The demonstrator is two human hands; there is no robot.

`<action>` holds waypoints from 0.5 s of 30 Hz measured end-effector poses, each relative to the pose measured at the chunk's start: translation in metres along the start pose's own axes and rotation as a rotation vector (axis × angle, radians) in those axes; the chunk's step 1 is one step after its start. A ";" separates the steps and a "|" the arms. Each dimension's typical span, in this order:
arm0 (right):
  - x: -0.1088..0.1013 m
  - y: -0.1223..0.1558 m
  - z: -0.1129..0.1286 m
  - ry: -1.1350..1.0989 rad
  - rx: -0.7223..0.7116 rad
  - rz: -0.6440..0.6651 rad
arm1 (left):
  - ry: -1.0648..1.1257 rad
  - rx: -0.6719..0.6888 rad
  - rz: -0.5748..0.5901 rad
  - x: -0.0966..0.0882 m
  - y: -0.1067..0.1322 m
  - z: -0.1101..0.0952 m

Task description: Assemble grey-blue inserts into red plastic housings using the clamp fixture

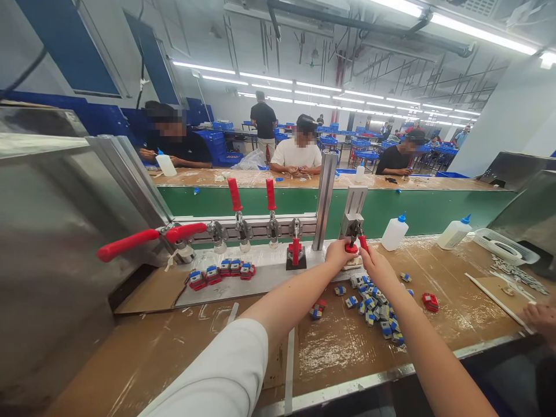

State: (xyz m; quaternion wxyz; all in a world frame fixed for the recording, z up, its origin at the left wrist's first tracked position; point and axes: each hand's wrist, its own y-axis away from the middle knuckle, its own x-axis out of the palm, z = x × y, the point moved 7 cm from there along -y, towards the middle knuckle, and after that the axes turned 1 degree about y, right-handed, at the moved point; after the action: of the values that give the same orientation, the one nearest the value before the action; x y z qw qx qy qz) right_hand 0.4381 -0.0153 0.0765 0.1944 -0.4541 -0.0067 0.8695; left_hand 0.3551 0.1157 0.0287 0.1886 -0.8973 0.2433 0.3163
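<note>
My left hand point(339, 253) has its fingers closed on a small red holder point(351, 248) beneath a toggle clamp point(355, 228) on a short metal post. My right hand point(372, 262) is closed around the lower end of that clamp's red handle point(363, 242), which points down. A pile of small grey blocks with blue bands point(382, 313) lies on the bench below my hands. To the left of the pile sits a red holder with a blue-banded block point(318, 310). Another red holder point(430, 302) lies right of my right forearm.
Several red-handled clamps line a metal rail point(286, 220); filled red holders point(221, 272) stand in a row below. Two white bottles point(395, 233) and a white basket point(506, 248) are at the right. Another person's hand point(541, 315) is at the right edge; people sit opposite.
</note>
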 end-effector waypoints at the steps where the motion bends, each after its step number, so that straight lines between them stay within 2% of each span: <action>1: 0.002 0.000 -0.002 0.002 -0.009 -0.011 | -0.002 -0.003 0.000 0.000 0.000 0.000; 5: 0.014 -0.001 -0.013 0.072 -0.020 -0.037 | -0.020 -0.019 0.000 -0.001 0.000 0.002; 10: 0.031 -0.009 -0.022 0.268 0.020 -0.015 | -0.036 -0.016 0.009 0.000 0.002 0.003; 13: 0.035 -0.015 -0.014 0.341 -0.045 -0.011 | -0.044 -0.010 0.020 0.000 0.004 0.000; 15: 0.030 -0.017 -0.009 0.395 -0.136 0.005 | -0.056 -0.006 0.039 -0.002 0.004 -0.006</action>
State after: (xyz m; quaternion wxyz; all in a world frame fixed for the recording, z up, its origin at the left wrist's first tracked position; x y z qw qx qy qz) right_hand 0.4354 0.0096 0.0509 0.1584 -0.6278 -0.0262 0.7616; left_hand 0.3538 0.1103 0.0336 0.1863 -0.8838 0.2542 0.3457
